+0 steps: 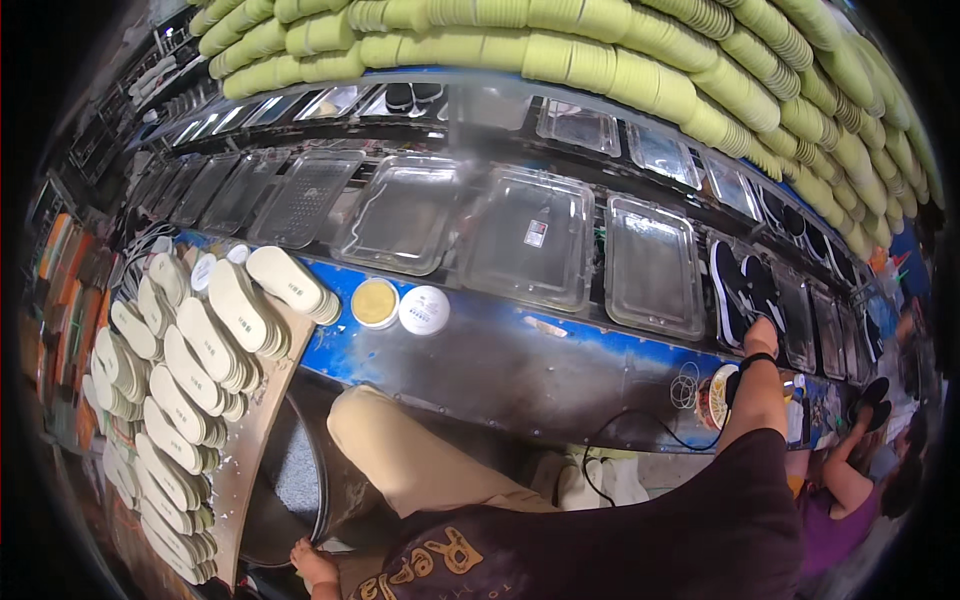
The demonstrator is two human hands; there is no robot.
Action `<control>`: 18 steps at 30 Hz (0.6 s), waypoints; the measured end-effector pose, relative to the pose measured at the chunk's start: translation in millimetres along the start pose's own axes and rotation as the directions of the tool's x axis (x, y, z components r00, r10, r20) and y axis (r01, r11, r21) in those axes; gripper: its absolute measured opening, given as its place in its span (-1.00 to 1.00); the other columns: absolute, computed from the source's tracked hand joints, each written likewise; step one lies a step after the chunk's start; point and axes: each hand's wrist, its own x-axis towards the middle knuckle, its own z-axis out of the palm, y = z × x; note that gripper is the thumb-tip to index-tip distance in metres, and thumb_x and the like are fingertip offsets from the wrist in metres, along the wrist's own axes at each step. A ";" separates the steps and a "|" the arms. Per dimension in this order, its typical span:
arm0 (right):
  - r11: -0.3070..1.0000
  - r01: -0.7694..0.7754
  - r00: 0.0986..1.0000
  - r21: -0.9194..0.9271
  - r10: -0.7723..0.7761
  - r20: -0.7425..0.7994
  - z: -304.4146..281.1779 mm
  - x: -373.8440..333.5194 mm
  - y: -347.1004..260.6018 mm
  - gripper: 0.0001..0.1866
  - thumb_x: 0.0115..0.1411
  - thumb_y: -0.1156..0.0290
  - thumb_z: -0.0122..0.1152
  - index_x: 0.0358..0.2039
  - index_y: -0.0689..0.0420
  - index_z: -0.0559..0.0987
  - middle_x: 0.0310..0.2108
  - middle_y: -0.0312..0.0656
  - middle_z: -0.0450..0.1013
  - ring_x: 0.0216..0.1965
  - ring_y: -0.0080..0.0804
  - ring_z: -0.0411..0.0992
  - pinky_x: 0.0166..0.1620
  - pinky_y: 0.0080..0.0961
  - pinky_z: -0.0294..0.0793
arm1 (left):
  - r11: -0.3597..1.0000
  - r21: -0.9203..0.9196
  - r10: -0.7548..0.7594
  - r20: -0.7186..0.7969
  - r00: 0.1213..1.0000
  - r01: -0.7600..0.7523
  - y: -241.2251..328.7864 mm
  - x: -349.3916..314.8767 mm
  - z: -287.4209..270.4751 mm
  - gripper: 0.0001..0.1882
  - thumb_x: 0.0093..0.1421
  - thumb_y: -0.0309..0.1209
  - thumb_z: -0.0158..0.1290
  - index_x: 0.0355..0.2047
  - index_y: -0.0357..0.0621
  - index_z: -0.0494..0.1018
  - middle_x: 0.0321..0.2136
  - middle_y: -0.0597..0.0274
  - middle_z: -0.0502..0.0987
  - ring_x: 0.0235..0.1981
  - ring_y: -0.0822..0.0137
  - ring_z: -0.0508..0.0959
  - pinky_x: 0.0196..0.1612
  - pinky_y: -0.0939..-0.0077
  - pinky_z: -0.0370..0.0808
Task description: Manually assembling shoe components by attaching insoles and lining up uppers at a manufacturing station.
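My right hand [762, 336] reaches to the conveyor and grips the heel end of a black shoe [764, 292] with a white sole edge. Its mate, another black shoe [729, 293], lies beside it on the same tray. My left hand [314, 562] is low by my lap, its fingers bent at the lower edge of a dark, curved rim [322, 470]; the fingertips are partly hidden. Left of me, a board [262, 440] carries stacks of cream insoles [198, 370].
Clear plastic trays [530, 235] line the conveyor. On the blue bench edge sit an open tub of yellowish paste [375, 303] and a white lid [424, 310]. A tape roll [720, 395] lies near my right forearm. Yellow-green rolls [580, 50] are stacked behind; a co-worker [850, 480] is at right.
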 end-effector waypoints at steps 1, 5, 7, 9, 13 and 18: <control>1.000 -0.004 0.999 -0.002 0.004 0.042 -4.4 -6.1 -0.2 -0.68 0.29 0.37 -0.19 -0.09 0.09 0.53 -0.05 0.00 0.48 -0.02 -0.04 0.46 -0.01 -0.15 0.46 | 1.000 0.007 -0.004 0.000 1.000 0.004 -2.1 -3.1 0.2 -0.61 -0.16 -0.50 0.07 -0.22 -0.19 0.45 -0.27 0.02 0.47 -0.12 -0.02 0.40 0.06 0.17 0.24; 0.999 -0.033 0.997 -0.027 0.035 0.066 -4.0 -2.7 12.6 -0.69 0.30 0.38 -0.19 -0.08 0.07 0.53 -0.04 -0.02 0.48 0.01 -0.08 0.44 0.00 -0.16 0.47 | 1.000 0.025 -0.013 0.026 1.000 0.013 -6.7 3.1 5.8 -0.74 -0.06 -0.45 0.07 -0.30 -0.24 0.44 -0.32 -0.06 0.48 -0.20 -0.08 0.44 -0.04 0.14 0.32; 0.997 -0.071 0.994 -0.025 0.073 0.077 -0.5 9.5 13.9 -0.68 0.31 0.40 -0.20 -0.08 0.08 0.53 -0.03 -0.03 0.47 0.03 -0.09 0.44 0.02 -0.17 0.46 | 1.000 0.019 -0.007 0.015 1.000 0.007 -12.6 2.8 10.2 -0.77 -0.05 -0.44 0.08 -0.35 -0.26 0.43 -0.35 -0.08 0.48 -0.24 -0.11 0.45 -0.07 0.09 0.33; 0.994 -0.083 0.995 -0.077 0.088 0.055 13.2 25.2 35.2 -0.68 0.31 0.41 -0.23 -0.08 0.10 0.53 -0.03 -0.01 0.47 0.03 -0.09 0.43 0.03 -0.17 0.45 | 1.000 -0.021 -0.006 0.025 1.000 0.007 -11.4 7.5 13.5 -0.78 -0.06 -0.45 0.07 -0.38 -0.28 0.41 -0.37 -0.09 0.48 -0.24 -0.14 0.44 -0.08 0.07 0.33; 0.995 -0.085 0.993 0.060 0.080 0.082 18.4 34.8 41.7 -0.67 0.29 0.46 -0.25 -0.07 0.17 0.49 -0.01 0.09 0.43 0.06 0.01 0.38 0.09 -0.18 0.40 | 1.000 0.004 -0.009 -0.003 1.000 0.009 -9.8 6.4 11.8 -0.81 -0.08 -0.49 0.04 -0.40 -0.28 0.41 -0.37 -0.09 0.47 -0.24 -0.14 0.44 -0.10 0.05 0.33; 0.997 -0.020 0.984 0.081 0.005 0.178 2.0 30.3 23.7 -0.65 0.08 0.39 0.21 -0.10 0.19 0.49 -0.05 0.12 0.44 0.05 0.04 0.38 0.08 -0.18 0.40 | 0.994 0.054 -0.105 0.100 0.989 0.100 -9.8 4.7 9.9 -0.74 -0.12 -0.51 0.03 -0.35 -0.27 0.43 -0.33 -0.08 0.48 -0.20 -0.10 0.44 -0.04 0.08 0.33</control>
